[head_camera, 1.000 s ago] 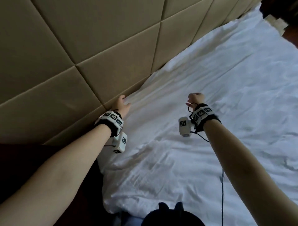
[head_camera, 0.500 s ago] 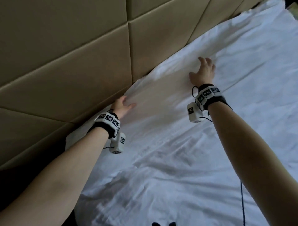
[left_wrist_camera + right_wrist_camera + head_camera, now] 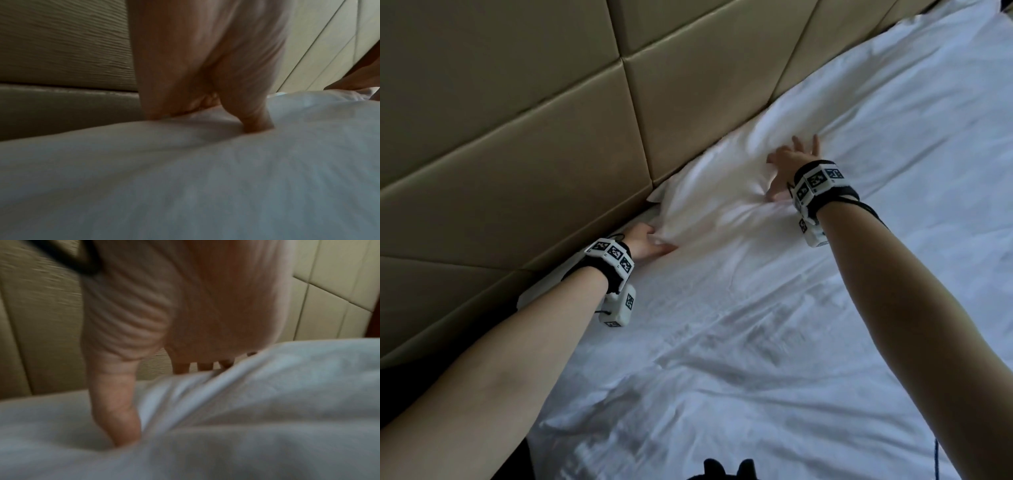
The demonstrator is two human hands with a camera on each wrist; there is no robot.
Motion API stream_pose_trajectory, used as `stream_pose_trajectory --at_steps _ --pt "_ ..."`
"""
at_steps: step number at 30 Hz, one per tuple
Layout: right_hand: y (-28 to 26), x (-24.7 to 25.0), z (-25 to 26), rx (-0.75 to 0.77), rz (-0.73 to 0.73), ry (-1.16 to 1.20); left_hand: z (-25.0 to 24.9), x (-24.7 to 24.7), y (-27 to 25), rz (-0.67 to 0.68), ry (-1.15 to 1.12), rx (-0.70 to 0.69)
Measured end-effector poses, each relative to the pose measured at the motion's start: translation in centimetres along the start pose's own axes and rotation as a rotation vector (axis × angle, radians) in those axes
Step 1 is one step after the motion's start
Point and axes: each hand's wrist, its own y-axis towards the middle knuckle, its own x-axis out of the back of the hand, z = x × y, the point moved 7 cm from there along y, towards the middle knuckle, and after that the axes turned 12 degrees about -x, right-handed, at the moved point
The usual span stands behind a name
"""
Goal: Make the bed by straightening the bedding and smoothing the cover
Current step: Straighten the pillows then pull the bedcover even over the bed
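Observation:
A white cover (image 3: 756, 308) lies wrinkled across the bed, with a puffed fold (image 3: 715, 185) against the tan padded headboard (image 3: 551, 137). My left hand (image 3: 650, 241) rests at the fold's near end beside the headboard. Its fingers are pushed in under the fabric and hidden, and its thumb (image 3: 257, 123) presses into the cloth. My right hand (image 3: 789, 164) lies flat on top of the fold with spread fingers. Its thumb (image 3: 119, 418) digs into the cover, dented around it. Neither hand grips anything that I can see.
The headboard runs along the whole left and top side, tight against the bedding. A dark gap (image 3: 431, 394) lies beside the bed at lower left. A dark garment (image 3: 726, 471) shows at the bottom edge, and a thin blue cable (image 3: 936, 459) hangs by my right forearm.
My right hand went from a fist to a flat, spread palm and now presses the fold. My left hand slid along the headboard edge and pushed its fingers in under the fold.

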Motion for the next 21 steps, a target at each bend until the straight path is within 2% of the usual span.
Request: stream_pose_trajectory --at_steps 6,9,12,16,19,21 --pt "-2.1 -1.0 -0.1 0.014 -0.168 -0.117 -1.4 1.0 -1.6 0.058 0.096 0.033" --pt "-3.7 -1.4 0.2 0.034 -0.318 -0.013 -2.5 1.5 -2.0 0.041 0.116 -0.030" --pt "-4.9 -1.6 0.7 0.034 -0.340 0.071 -4.2 2.0 -2.6 0.044 0.027 -0.124" --pt "-6.7 0.9 1.4 -0.009 -0.472 0.096 -6.0 4.9 -3.4 -0.108 -0.069 -0.296" --pt "-8.6 5.2 0.8 -0.115 -0.603 0.328 -6.8 8.0 -4.8 -0.247 -0.068 -0.322" --pt "-10.1 8.2 0.2 -0.186 -0.665 0.529 -8.1 10.1 -6.3 -0.332 0.050 -0.375"
